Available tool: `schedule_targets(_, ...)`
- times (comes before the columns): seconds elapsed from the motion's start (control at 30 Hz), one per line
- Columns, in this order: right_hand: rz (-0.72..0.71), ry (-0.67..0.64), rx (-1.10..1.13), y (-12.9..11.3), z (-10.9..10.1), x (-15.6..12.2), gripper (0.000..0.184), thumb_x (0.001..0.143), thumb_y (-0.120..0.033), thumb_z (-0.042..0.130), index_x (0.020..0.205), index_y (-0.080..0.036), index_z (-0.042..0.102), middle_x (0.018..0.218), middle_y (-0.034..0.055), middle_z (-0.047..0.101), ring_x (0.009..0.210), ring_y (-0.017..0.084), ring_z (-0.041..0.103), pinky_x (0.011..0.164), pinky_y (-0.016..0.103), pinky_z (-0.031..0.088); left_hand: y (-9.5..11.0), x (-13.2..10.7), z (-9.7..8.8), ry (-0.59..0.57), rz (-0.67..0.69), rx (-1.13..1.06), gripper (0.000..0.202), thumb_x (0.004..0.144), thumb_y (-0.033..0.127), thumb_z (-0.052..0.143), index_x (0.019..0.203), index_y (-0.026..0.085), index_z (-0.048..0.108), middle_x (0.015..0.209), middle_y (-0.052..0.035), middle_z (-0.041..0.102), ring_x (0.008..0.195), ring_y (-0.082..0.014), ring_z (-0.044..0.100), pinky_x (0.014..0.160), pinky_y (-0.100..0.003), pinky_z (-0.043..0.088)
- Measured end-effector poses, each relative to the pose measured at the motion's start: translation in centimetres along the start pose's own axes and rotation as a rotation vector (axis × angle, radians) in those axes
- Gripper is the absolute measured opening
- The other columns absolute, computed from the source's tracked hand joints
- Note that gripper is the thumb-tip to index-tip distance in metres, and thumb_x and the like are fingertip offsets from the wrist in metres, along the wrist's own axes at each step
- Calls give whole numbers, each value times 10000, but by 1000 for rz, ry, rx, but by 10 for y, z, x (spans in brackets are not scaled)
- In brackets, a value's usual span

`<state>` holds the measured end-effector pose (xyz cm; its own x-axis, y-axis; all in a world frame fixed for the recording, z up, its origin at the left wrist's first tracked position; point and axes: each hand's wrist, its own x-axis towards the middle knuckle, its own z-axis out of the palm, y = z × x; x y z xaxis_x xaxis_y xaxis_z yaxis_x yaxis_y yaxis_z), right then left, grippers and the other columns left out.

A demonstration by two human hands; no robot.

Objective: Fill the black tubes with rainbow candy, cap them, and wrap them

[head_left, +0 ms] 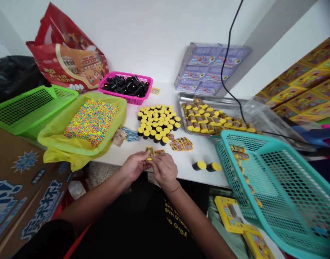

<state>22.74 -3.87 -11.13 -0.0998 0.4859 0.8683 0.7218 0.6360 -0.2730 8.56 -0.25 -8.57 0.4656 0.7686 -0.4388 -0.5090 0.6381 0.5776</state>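
Note:
At the near edge of the white table, my left hand (pixel 135 166) and my right hand (pixel 165 169) meet around a small yellow-labelled canister (pixel 149 154). My left fingers are closed on one side of it, and my right fingers pinch its other side; much of it is hidden. Just beyond my right hand lies a printed label (pixel 160 151), partly covered. A loose pile of labels (pixel 182 144) rests farther right. Behind it stands a cluster of black canisters with yellow lids (pixel 156 122). Two more such canisters (pixel 206 166) stand to the right.
A yellow-lined basin of coloured beads (pixel 92 120) and a green basket (pixel 32 111) stand left. A pink basket of black parts (pixel 125 87) is behind. Rightward are a metal tray of labelled canisters (pixel 208 118), a teal basket (pixel 278 172), purple boxes (pixel 205 68) and a hanging cable (pixel 224 59).

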Motion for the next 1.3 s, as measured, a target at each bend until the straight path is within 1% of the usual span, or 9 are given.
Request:
schedule_targets(0.17, 111, 72, 28, -2, -3, 3, 271, 837, -139, 699, 1090, -213, 639, 876, 70, 672, 793, 202, 625, 707, 371, 553, 5, -1, 3, -56, 44, -3, 245, 691, 221, 832, 849, 105, 684, 814, -54, 712, 682, -141, 658, 704, -271, 497)
schedule_targets(0.27, 170, 92, 6, -4, -3, 4, 306, 805, -213, 753, 1083, -197, 626, 907, 89, 660, 838, 228, 635, 719, 393, 568, 5, -1, 5, -76, 75, 6, 265, 676, 234, 838, 833, 120, 657, 804, -43, 707, 683, -161, 678, 673, -269, 507)
schedule_targets(0.37, 172, 82, -44, -5, -2, 4, 323, 791, -246, 770, 1074, -199, 621, 901, 92, 658, 832, 235, 636, 717, 400, 575, 2, 0, 7, -73, 108, 15, 306, 642, 257, 855, 798, 124, 627, 782, -33, 697, 675, -165, 685, 643, -250, 502)
schedule_targets(0.6, 153, 26, -33, -3, 1, 3, 343, 832, -200, 704, 1160, -191, 604, 912, 112, 664, 836, 245, 620, 719, 412, 570, 1, 0, 10, 7, 173, 37, 297, 608, 221, 835, 711, 140, 569, 753, -20, 686, 670, -149, 673, 640, -245, 496)
schedule_targets(0.73, 166, 9, 12, -2, 1, 2, 395, 840, -175, 683, 1223, -197, 589, 911, 103, 653, 818, 234, 606, 702, 395, 557, 4, -2, 11, 36, 255, 88, 405, 587, 205, 841, 919, 165, 613, 791, -7, 705, 652, -155, 672, 608, -259, 499)
schedule_targets(0.8, 220, 0, 77, -1, 0, 3, 389, 840, -170, 685, 1217, -210, 601, 903, 85, 644, 805, 219, 603, 701, 379, 548, 6, -3, 11, 46, 305, 134, 438, 615, 245, 839, 991, 171, 626, 789, -6, 704, 646, -153, 668, 596, -261, 501)
schedule_targets(0.93, 427, -39, 300, 0, -7, 6, 338, 853, -204, 687, 1186, -254, 648, 905, 41, 624, 753, 172, 580, 683, 334, 528, 8, -5, 10, 53, 377, 188, 320, 625, 273, 847, 814, 144, 623, 768, -8, 696, 592, -115, 638, 553, -232, 477)
schedule_targets(1.13, 711, -44, 723, 9, -10, 5, 307, 838, -240, 711, 1136, -313, 710, 911, 11, 599, 824, 165, 597, 724, 303, 500, 8, -12, 12, 6, 262, 233, 389, 593, 291, 872, 787, 157, 562, 698, -13, 703, 523, -145, 648, 496, -234, 471)
schedule_targets(1.3, 834, 42, 891, 16, -7, -1, 288, 806, -250, 743, 1089, -304, 737, 930, 14, 630, 857, 178, 610, 767, 324, 506, 7, -17, 13, -23, 209, 222, 443, 606, 368, 873, 857, 155, 576, 716, -39, 724, 527, -153, 658, 483, -233, 492)
